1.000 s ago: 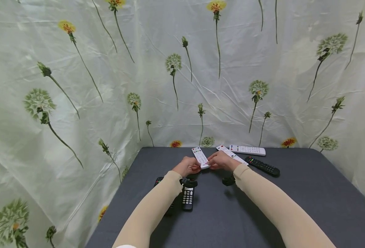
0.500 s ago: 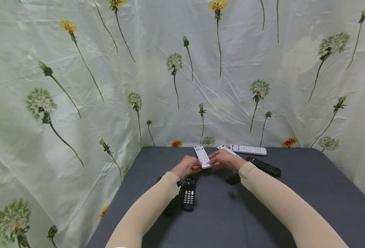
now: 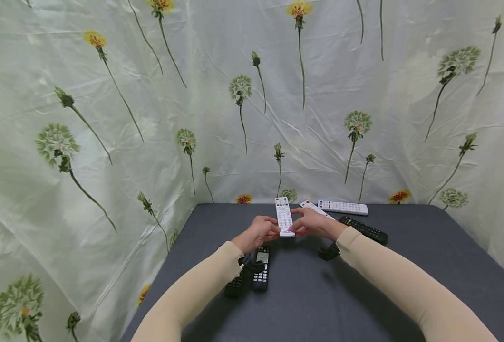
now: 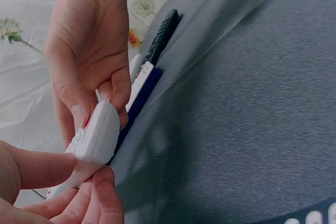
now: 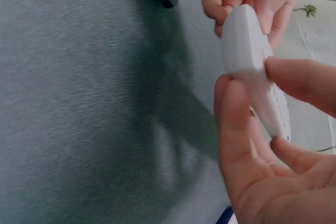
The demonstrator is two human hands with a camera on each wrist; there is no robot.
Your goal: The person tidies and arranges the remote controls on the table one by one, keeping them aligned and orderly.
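Note:
A white remote control (image 3: pixel 284 218) with rows of small buttons is held up by both hands, its far end pointing at the back wall. My left hand (image 3: pixel 259 232) pinches its left edge near the close end. On the opposite edge, my right hand (image 3: pixel 314 223) grips it between thumb and fingers. In the left wrist view, the white remote (image 4: pixel 102 132) shows its rounded end, thumb on the button side and fingers beneath. A shadow of hands and remote falls on the cloth below in the right wrist view.
Behind my right hand lie a white remote (image 3: pixel 308 204), another white remote (image 3: pixel 342 207) and a black remote (image 3: pixel 363 230). Near my left wrist are two black remotes, one (image 3: pixel 261 278) beside the other (image 3: pixel 235 287), partly covered by the sleeve. A flowered curtain (image 3: pixel 218 114) backs the grey table (image 3: pixel 303 304).
The white remote has turned from slanting left to nearly straight ahead and shifted slightly right. Both hands keep hold of it, and the forearms have spread apart.

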